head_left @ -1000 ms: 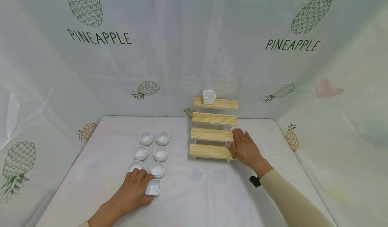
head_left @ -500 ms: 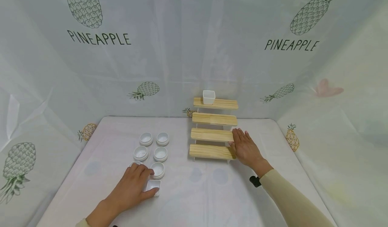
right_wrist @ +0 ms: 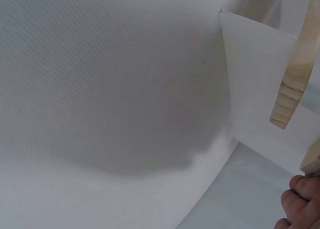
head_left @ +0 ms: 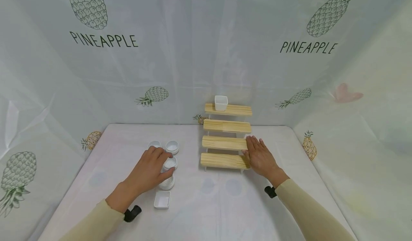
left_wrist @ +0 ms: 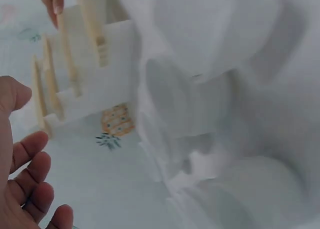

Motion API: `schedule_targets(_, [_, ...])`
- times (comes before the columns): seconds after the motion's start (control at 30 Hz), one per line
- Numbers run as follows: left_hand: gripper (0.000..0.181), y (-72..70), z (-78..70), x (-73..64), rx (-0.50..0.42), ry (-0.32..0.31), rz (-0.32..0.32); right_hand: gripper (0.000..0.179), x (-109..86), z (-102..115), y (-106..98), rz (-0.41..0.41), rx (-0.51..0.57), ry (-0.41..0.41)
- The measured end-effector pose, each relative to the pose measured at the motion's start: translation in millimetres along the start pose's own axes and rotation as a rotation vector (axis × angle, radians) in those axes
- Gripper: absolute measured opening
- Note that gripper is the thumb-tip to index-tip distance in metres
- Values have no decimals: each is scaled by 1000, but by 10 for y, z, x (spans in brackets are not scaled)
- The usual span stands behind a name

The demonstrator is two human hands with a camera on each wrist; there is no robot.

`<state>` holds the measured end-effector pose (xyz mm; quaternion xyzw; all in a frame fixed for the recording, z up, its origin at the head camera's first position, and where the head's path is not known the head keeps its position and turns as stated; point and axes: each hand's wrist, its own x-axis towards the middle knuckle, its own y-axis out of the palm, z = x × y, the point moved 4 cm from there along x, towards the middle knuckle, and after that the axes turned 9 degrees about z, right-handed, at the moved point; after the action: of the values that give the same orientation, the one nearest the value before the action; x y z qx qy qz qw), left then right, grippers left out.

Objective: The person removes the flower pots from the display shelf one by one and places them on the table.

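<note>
My left hand (head_left: 146, 171) hovers over the white round ramekins, its fingers loosely bent and nothing between them. One ramekin (head_left: 172, 146) shows behind the fingertips, and others are partly or fully covered by the hand. Nearer the front lies a small white square dish (head_left: 162, 200), apart from the hand. The left wrist view has the curled fingers (left_wrist: 37, 189) free of any object. My right hand (head_left: 260, 158) rests with straight fingers against the right end of a stepped wooden display stand (head_left: 225, 160). A white square cup (head_left: 221, 103) stands on its top tier.
A pale cloth covers the table (head_left: 206, 212). Behind it hangs a curtain (head_left: 199, 48) printed with pineapples, with more cloth on both sides. In the right wrist view, a white side panel (right_wrist: 260, 79) supports the stand's wooden slats.
My left hand has left the square dish and moved back and slightly right, over the ramekins. The square dish stays where it was. My right hand has kept its place on the stand.
</note>
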<state>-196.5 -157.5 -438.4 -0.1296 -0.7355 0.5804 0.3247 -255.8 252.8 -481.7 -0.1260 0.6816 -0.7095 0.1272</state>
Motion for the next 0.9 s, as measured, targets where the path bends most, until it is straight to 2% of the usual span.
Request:
schedule_targets(0.17, [38, -158, -38, 386, 8, 24, -9, 66, 8, -17, 1, 1, 3, 2])
schedule_targets(0.33, [38, -309, -73, 756, 22, 6, 10, 66, 2, -23, 24, -2, 13, -5])
schedule_targets(0.47, [39, -403, -126, 1031, 47, 18, 14, 66, -11, -18, 27, -20, 23, -14])
schedule_targets(0.67, [43, -471, -198, 1441, 86, 19, 18, 66, -35, -7, 19, -11, 26, -8])
schedule_targets(0.9, [48, -454, -247, 1823, 54, -10, 37, 65, -37, 11, 7, -11, 19, -8])
